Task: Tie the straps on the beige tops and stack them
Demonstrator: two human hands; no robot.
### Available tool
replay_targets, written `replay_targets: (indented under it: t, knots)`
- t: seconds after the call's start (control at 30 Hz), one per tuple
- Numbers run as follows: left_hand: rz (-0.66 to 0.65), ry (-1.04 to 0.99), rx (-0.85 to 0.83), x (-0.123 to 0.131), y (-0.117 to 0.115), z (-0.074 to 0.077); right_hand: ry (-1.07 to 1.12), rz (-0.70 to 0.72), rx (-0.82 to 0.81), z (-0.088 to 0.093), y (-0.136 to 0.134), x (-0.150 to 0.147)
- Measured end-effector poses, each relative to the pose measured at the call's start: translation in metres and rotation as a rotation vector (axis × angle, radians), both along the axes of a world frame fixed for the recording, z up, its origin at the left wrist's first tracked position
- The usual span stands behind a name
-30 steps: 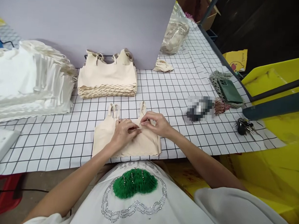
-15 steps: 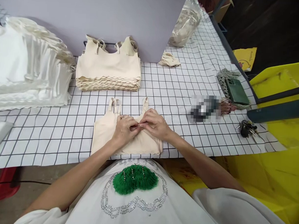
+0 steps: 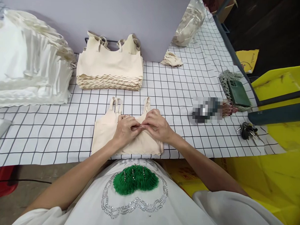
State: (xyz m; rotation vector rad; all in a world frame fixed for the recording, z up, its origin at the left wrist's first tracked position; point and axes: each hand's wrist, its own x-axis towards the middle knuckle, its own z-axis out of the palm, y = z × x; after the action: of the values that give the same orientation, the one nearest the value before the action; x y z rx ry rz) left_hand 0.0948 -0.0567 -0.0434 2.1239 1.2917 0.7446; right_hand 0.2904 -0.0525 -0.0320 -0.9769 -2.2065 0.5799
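Pinching what looks like a thin pale strand (image 3: 140, 126), our left hand (image 3: 126, 128) and right hand (image 3: 158, 126) meet over the beige top (image 3: 103, 132), just below frame centre: close fingerwork, we judge, calling next for a steady grip.

Keys (image 3: 247, 130) well right of right hand (image 3: 156, 126); green phone (image 3: 240, 93) farther ahead. Red plastic thing (image 3: 7, 185) far left of left hand (image 3: 126, 129), below edge of checked cloth (image 3: 175, 90). Grey panel (image 3: 114, 12) upright ahead of both hands.

Above the beige top (image 3: 103, 134), the left hand (image 3: 126, 129) and right hand (image 3: 157, 125) meet, fingers pinched; bare forearms (image 3: 82, 176) angle in from its near side.
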Motion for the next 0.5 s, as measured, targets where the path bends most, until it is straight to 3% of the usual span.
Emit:
replay_targets:
  t: [0.17, 0.37, 0.5]
  knots:
    - [0.016, -0.019, 0.015, 0.0, -0.001, 0.0, -0.092, 0.013, 0.09, -0.002, -0.001, 0.003]
    - [0.022, -0.044, -0.006, 0.001, -0.003, 0.001, -0.244, 0.064, 0.083, 0.005, -0.006, 0.006]
    - [0.006, -0.034, -0.082, 0.0, 0.0, 0.004, -0.332, 0.149, -0.044, 0.02, 0.007, 0.013]
